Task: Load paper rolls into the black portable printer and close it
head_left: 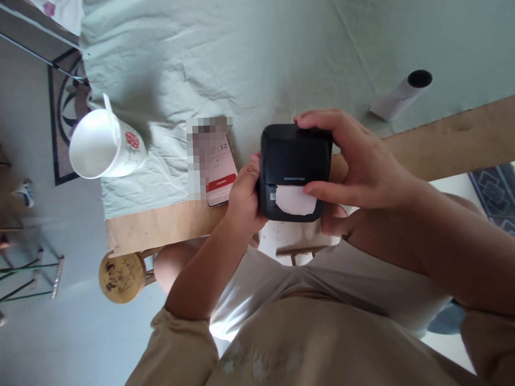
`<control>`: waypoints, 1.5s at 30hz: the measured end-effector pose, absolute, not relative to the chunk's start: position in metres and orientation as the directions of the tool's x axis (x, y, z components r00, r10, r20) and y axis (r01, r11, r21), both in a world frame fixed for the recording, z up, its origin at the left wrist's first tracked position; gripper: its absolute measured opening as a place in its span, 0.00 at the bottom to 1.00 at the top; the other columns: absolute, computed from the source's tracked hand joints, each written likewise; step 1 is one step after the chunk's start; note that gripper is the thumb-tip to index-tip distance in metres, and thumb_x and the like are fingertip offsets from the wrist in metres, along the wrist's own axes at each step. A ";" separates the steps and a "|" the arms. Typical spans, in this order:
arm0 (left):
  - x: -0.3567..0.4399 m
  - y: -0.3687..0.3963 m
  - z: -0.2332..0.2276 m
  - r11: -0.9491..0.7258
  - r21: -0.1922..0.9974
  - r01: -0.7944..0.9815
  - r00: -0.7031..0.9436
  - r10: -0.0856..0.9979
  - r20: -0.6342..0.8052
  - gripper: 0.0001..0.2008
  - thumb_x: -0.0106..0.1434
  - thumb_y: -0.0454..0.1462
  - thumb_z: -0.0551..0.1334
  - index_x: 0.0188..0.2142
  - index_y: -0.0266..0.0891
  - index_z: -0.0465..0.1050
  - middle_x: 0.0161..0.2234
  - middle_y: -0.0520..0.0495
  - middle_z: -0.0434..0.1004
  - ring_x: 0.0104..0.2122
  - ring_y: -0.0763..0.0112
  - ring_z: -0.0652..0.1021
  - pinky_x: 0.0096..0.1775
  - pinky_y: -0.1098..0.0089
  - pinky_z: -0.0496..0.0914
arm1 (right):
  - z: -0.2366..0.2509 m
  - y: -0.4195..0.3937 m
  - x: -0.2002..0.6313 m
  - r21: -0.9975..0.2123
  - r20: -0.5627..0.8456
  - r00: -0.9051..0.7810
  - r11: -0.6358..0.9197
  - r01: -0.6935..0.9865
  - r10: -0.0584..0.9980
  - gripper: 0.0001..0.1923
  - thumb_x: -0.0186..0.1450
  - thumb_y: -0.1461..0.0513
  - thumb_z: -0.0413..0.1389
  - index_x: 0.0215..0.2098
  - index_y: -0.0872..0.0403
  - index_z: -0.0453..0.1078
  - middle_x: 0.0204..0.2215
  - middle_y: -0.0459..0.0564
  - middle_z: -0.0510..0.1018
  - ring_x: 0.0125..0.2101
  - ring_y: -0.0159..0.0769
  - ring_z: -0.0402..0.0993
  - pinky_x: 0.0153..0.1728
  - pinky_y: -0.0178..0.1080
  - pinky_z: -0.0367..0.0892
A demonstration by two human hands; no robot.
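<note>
Soft light, blurry left edge

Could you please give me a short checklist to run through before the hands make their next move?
1. Left hand supports the black device at its side: ok.
2. Right hand steadies the device, one digit on the white paper: ok.
3. Paper's outer edge is straight: not ok, it looks uneven.
4. Paper is held firmly inside the device: cannot tell, the inside is hidden.
5. Phone is clear of the left hand: cannot tell, they meet in the picture.
6. White cup and white tube are apart from the hands: ok, cup to the left, tube to the right.
</note>
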State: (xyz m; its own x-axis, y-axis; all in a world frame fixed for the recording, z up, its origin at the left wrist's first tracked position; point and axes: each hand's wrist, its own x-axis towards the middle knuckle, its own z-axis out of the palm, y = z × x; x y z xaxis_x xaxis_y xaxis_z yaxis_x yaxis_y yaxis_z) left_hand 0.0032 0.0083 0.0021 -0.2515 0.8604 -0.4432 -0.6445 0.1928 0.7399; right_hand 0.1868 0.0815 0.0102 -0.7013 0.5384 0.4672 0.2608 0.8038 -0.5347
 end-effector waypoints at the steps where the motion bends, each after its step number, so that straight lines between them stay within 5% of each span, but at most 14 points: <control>1: 0.003 0.008 0.003 0.202 0.740 -0.641 -0.253 0.855 -0.453 0.12 0.69 0.41 0.62 0.30 0.38 0.76 0.25 0.53 0.77 0.36 0.69 0.83 0.47 0.68 0.79 | 0.011 0.082 0.187 -0.537 0.467 -0.703 0.803 0.257 0.537 0.36 0.65 0.46 0.58 0.64 0.53 0.55 0.62 0.56 0.67 0.64 0.39 0.67 0.62 0.44 0.73; 5: 0.001 0.010 0.005 0.303 0.669 -0.679 -0.145 0.838 -0.526 0.12 0.68 0.44 0.62 0.34 0.38 0.77 0.27 0.52 0.78 0.43 0.64 0.84 0.48 0.66 0.79 | 0.017 0.079 0.186 -0.473 0.561 -0.618 0.826 0.306 0.550 0.31 0.63 0.46 0.61 0.57 0.53 0.62 0.54 0.55 0.72 0.56 0.38 0.72 0.55 0.43 0.76; 9: -0.002 0.009 0.003 0.310 0.727 -0.612 0.018 0.925 -0.379 0.14 0.63 0.46 0.68 0.41 0.39 0.77 0.35 0.50 0.82 0.49 0.59 0.83 0.48 0.65 0.79 | 0.018 0.073 0.184 -0.495 0.732 -0.309 0.786 0.370 0.607 0.16 0.63 0.54 0.63 0.44 0.54 0.69 0.28 0.45 0.70 0.29 0.21 0.66 0.30 0.30 0.65; 11: -0.002 0.007 0.003 0.286 0.774 -0.565 0.067 0.951 -0.302 0.15 0.59 0.43 0.72 0.42 0.40 0.76 0.37 0.50 0.83 0.47 0.60 0.83 0.46 0.67 0.79 | 0.016 0.072 0.182 -0.584 0.734 -0.143 0.725 0.366 0.664 0.07 0.66 0.60 0.59 0.39 0.56 0.69 0.26 0.43 0.68 0.24 0.17 0.61 0.26 0.28 0.57; 13: -0.002 0.006 0.003 0.279 0.793 -0.541 0.078 0.956 -0.283 0.19 0.58 0.44 0.73 0.45 0.40 0.75 0.38 0.49 0.83 0.44 0.62 0.84 0.43 0.69 0.79 | 0.015 0.073 0.181 -0.604 0.743 -0.070 0.713 0.355 0.665 0.05 0.67 0.62 0.57 0.37 0.57 0.68 0.30 0.45 0.71 0.28 0.19 0.68 0.28 0.29 0.61; 17: -0.001 0.006 0.003 0.273 0.813 -0.514 0.075 0.959 -0.274 0.21 0.59 0.47 0.72 0.47 0.41 0.74 0.37 0.49 0.83 0.36 0.65 0.84 0.37 0.70 0.78 | 0.014 0.074 0.181 -0.425 0.768 -0.284 0.788 0.445 0.574 0.03 0.66 0.62 0.57 0.35 0.55 0.69 0.30 0.45 0.75 0.32 0.25 0.74 0.32 0.32 0.66; 21: -0.001 0.008 0.002 0.260 0.827 -0.498 0.082 0.964 -0.254 0.21 0.58 0.46 0.73 0.46 0.42 0.74 0.35 0.51 0.81 0.32 0.69 0.82 0.35 0.71 0.77 | 0.022 0.064 0.183 -0.165 0.620 -0.545 0.773 0.613 0.564 0.06 0.67 0.59 0.55 0.39 0.51 0.73 0.33 0.41 0.79 0.27 0.23 0.70 0.24 0.32 0.53; 24: -0.002 0.008 0.002 0.257 0.842 -0.474 0.084 0.965 -0.247 0.21 0.58 0.47 0.73 0.47 0.42 0.75 0.36 0.50 0.81 0.31 0.70 0.81 0.34 0.72 0.77 | 0.031 0.056 0.186 -0.146 0.487 -0.588 0.723 0.675 0.646 0.09 0.68 0.56 0.55 0.42 0.49 0.73 0.40 0.38 0.80 0.28 0.22 0.69 0.25 0.31 0.46; 27: -0.002 0.006 0.002 0.253 0.848 -0.466 0.102 0.967 -0.232 0.23 0.57 0.46 0.74 0.48 0.41 0.76 0.38 0.49 0.81 0.34 0.70 0.81 0.36 0.73 0.77 | 0.036 0.054 0.189 -0.146 0.348 -0.641 0.715 0.684 0.684 0.10 0.66 0.54 0.55 0.41 0.50 0.71 0.32 0.41 0.79 0.21 0.20 0.58 0.26 0.31 0.40; 31: -0.001 0.004 0.004 0.276 0.821 -0.500 0.108 0.960 -0.257 0.22 0.56 0.45 0.74 0.48 0.40 0.77 0.38 0.48 0.82 0.36 0.67 0.83 0.37 0.72 0.78 | 0.036 0.057 0.191 -0.287 0.362 -0.631 0.726 0.625 0.686 0.12 0.63 0.52 0.57 0.39 0.51 0.69 0.21 0.41 0.71 0.18 0.18 0.51 0.24 0.29 0.40; 34: -0.001 0.005 0.006 0.290 0.777 -0.559 0.078 0.951 -0.300 0.20 0.56 0.46 0.74 0.45 0.40 0.78 0.34 0.49 0.82 0.37 0.62 0.84 0.38 0.68 0.79 | 0.041 0.061 0.195 -0.628 0.329 -0.572 0.627 0.462 0.751 0.15 0.58 0.55 0.64 0.40 0.51 0.68 0.23 0.39 0.73 0.18 0.18 0.61 0.19 0.27 0.53; 37: -0.001 0.006 0.006 0.313 0.741 -0.595 0.034 0.930 -0.365 0.17 0.58 0.47 0.72 0.40 0.40 0.78 0.32 0.50 0.81 0.34 0.61 0.84 0.35 0.67 0.79 | 0.042 0.072 0.199 -0.939 0.200 -0.439 0.300 0.171 0.876 0.20 0.57 0.56 0.65 0.45 0.49 0.65 0.30 0.41 0.76 0.22 0.24 0.71 0.17 0.28 0.63; 41: -0.002 0.008 0.005 0.336 0.725 -0.601 0.009 0.910 -0.415 0.16 0.61 0.50 0.69 0.39 0.40 0.78 0.32 0.50 0.81 0.31 0.62 0.84 0.31 0.66 0.78 | 0.024 0.094 0.205 -1.000 0.021 -0.203 0.020 -0.011 0.979 0.17 0.57 0.54 0.57 0.42 0.51 0.64 0.26 0.44 0.67 0.21 0.25 0.67 0.15 0.30 0.59; 45: -0.001 0.008 0.006 0.320 0.745 -0.586 -0.003 0.918 -0.396 0.16 0.60 0.49 0.70 0.40 0.41 0.79 0.33 0.50 0.82 0.35 0.61 0.84 0.32 0.68 0.78 | 0.008 0.094 0.213 -0.919 0.162 -0.189 0.218 0.329 0.969 0.19 0.58 0.57 0.59 0.46 0.53 0.64 0.31 0.46 0.69 0.26 0.25 0.68 0.23 0.32 0.66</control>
